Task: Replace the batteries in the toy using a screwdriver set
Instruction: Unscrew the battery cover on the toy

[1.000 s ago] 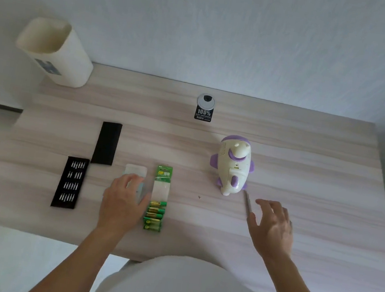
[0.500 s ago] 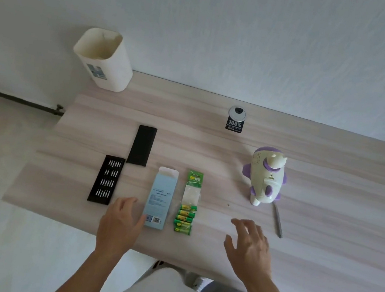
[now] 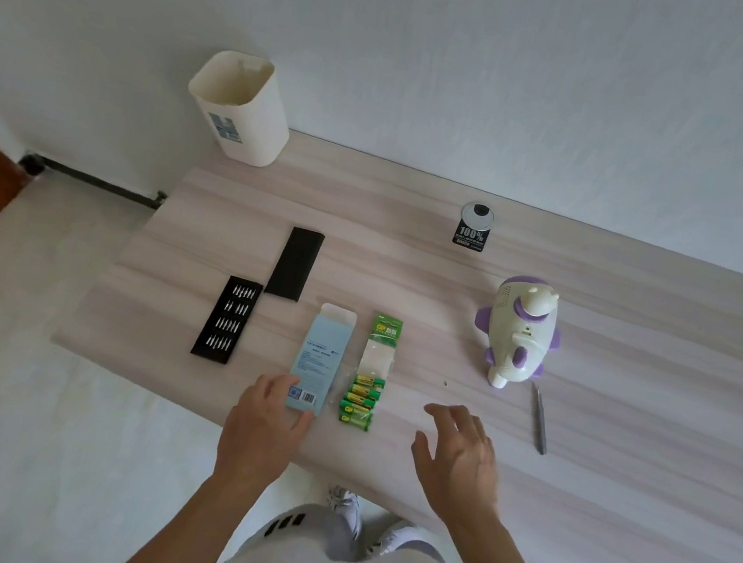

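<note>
Pale wood-grain table (image 3: pixel 631 423) laid out for a toy battery change, two bare hands poised at its near edge.

From my remote feed, left to right: a black bit tray (image 3: pixel 225 320) lies flat, its black sleeve (image 3: pixel 295 263) just behind it. Next is a light blue carton (image 3: pixel 321 356); the left hand (image 3: pixel 263 430) touches its near end, forefinger and thumb either side of the corner, and I cannot tell whether it has a grip. A green battery pack (image 3: pixel 368 374) lies just beside the carton. The right hand (image 3: pixel 460 460) hovers with its fingers spread wide and holds nothing. The white-and-purple toy (image 3: pixel 518 335) stands further back on the right, with a slim grey screwdriver (image 3: pixel 540 420) lying near its base.
</note>
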The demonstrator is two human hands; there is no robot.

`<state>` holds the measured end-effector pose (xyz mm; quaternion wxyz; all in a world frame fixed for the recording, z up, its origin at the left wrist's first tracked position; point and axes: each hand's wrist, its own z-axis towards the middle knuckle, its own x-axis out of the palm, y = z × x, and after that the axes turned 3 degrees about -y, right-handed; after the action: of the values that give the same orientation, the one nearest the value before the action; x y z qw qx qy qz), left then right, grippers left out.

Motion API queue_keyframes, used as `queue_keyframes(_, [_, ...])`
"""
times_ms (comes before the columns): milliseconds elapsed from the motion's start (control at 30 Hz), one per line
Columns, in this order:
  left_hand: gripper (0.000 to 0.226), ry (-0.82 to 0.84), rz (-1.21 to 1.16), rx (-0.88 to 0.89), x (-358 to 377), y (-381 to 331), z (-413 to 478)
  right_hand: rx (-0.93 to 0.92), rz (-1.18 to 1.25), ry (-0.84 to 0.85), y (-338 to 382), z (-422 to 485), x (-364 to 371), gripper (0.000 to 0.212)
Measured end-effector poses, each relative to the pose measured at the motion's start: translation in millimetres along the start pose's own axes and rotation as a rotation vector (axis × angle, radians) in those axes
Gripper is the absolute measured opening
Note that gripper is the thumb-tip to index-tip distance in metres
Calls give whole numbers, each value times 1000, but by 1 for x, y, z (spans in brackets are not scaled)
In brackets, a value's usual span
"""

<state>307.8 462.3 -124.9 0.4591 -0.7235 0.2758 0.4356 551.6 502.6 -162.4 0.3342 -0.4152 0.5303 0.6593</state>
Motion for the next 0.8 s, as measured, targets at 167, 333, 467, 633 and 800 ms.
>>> queue_keyframes(167, [43, -9, -39, 115, 11, -32, 4, 90, 23, -156, -17, 17, -31, 29])
queue_keyframes(333, [43, 35, -81, 185, 16, -65, 15, 265, 85, -284, -40, 38, -65, 23])
queue_keyframes(467, [45, 79, -71, 271, 18, -93, 28, 281, 118, -287, -45, 67, -77, 25])
queue_keyframes(633, [49, 105, -74, 377, 20, -118, 53, 349, 70, -141, -45, 88, -81, 36])
queue_keyframes(800, [50, 132, -70, 439, 22, -128, 67, 396, 18, -123, -43, 96, -82, 34])
